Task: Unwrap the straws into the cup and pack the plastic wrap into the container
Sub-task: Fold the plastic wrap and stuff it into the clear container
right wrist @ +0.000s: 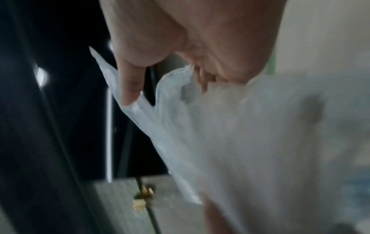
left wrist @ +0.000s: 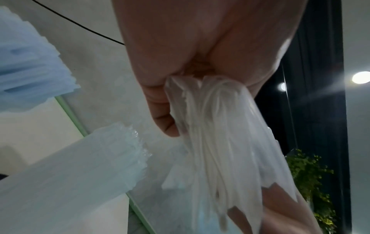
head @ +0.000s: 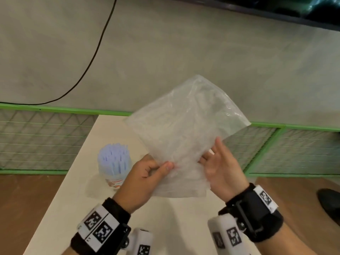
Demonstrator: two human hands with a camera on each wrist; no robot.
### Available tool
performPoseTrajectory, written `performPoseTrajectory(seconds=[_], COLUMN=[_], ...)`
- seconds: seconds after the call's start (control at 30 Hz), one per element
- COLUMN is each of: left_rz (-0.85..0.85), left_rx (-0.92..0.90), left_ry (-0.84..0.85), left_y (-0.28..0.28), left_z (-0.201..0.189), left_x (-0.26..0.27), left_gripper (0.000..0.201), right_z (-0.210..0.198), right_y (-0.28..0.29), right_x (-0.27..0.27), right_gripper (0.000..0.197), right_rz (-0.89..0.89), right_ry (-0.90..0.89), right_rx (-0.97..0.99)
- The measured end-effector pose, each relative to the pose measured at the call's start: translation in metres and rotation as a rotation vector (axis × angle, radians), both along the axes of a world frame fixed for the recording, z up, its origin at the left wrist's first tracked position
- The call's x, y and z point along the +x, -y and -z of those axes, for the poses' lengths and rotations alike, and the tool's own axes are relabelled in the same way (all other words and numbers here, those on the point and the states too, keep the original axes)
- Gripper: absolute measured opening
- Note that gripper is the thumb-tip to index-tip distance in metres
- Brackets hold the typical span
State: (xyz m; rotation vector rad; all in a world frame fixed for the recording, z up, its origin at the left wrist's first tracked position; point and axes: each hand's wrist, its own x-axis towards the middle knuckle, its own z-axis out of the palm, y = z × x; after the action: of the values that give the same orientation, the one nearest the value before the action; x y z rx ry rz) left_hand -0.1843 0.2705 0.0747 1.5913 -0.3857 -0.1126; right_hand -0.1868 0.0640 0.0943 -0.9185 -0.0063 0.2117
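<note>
The white desk [head: 77, 181] stretches away towards a green-framed mesh fence [head: 46, 138], and above it hangs the plastic wrap [head: 185, 129], a big clear sheet held up off the desk between both hands. Left of the wrap, the cup [head: 115, 182] stands on the desk, packed with pale blue straws [head: 114, 159] standing upright. The left hand [head: 145, 179] pinches the wrap's lower left edge, thumb on top, fingers curled beneath; the left wrist view shows the film gathered into folds in that grip. The right hand [head: 222, 166] is at the right edge with fingers fairly straight, thumb up against the film; the right wrist view is blurred, but a finger seems to press the wrap's rim there. A black cable [head: 95, 50] trails down the wall behind.
</note>
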Motion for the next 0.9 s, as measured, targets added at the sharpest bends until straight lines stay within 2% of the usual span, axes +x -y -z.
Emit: performPoseTrajectory(seconds=[0.07,0.1,0.17,0.2,0.37,0.47,0.53,0.6,0.73,0.77,0.8,0.9], left_rz=[-0.043,-0.057,-0.062,-0.063,-0.044,0.034,0.117,0.121,0.123,0.145,0.173,0.170], left_rx=[0.011,0.012,0.038,0.069,0.153,0.197,0.230,0.156,-0.072,-0.101,-0.113,-0.098], left_ry=[0.024,0.037,0.054,0.063,0.129,0.076,0.026,-0.135,-0.481,-0.515,-0.521,-0.411], left_y=[0.001,-0.001,-0.004,-0.006,-0.009,-0.015,-0.031,-0.051,-0.065,-0.062,-0.057,-0.035], left_z=[0.005,0.008,0.012,0.013,0.014,0.015,0.027,0.038,0.041,0.036,0.029,0.008], left_x=[0.000,0.001,0.003,0.003,-0.002,-0.006,-0.002,0.002,0.006,0.007,0.008,0.006], left_gripper=[0.025,0.029,0.032,0.032,0.018,0.013,0.039,0.066,0.090,0.088,0.076,0.028], right_z=[0.000,0.003,0.010,0.012,0.003,-0.003,-0.007,-0.011,-0.012,-0.013,-0.014,-0.017], right_y=[-0.002,-0.003,-0.006,-0.007,-0.003,0.009,0.021,0.034,0.048,0.050,0.050,0.051], right_x=[0.004,0.003,-0.001,-0.002,0.014,0.018,0.017,0.015,0.013,0.013,0.013,0.013], right_gripper=[0.105,0.111,0.115,0.111,0.057,0.033,0.031,0.035,0.041,0.041,0.040,0.036], right_rz=[0.035,-0.008,-0.131,-0.160,0.102,0.106,0.076,0.034,-0.077,-0.093,-0.100,-0.088], right_ry=[-0.101,-0.140,-0.173,-0.161,-0.047,-0.010,-0.010,-0.014,-0.010,-0.008,-0.003,0.038], right_rx=[0.152,0.184,0.108,0.048,-0.138,-0.172,-0.191,-0.211,-0.292,-0.321,-0.347,-0.353])
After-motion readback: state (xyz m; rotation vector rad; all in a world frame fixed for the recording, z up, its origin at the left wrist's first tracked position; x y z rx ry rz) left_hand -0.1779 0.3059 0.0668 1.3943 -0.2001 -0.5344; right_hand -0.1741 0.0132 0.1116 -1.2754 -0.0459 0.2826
